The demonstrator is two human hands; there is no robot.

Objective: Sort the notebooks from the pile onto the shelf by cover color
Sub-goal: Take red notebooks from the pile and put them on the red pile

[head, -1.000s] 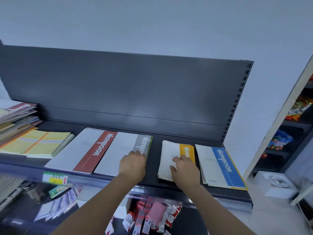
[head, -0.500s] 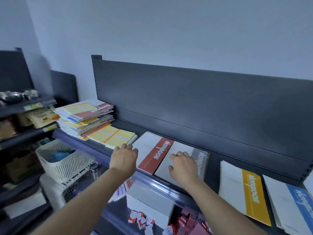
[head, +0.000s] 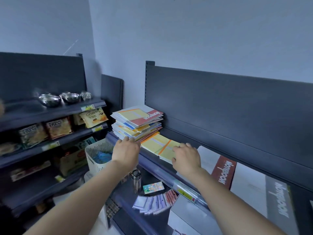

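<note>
Reaching toward the pile of notebooks [head: 137, 122] at the left end of the shelf [head: 152, 164], your left hand [head: 126, 150] touches its lower front edge, fingers spread and holding nothing. Your right hand [head: 186, 159] rests open on the yellow notebooks [head: 159, 145] lying just beside it. Red [head: 223, 172] and grey [head: 277, 199] notebooks lie sorted further right. Tugging from low down could, by my reading, topple the uneven pile off the shelf.
</note>
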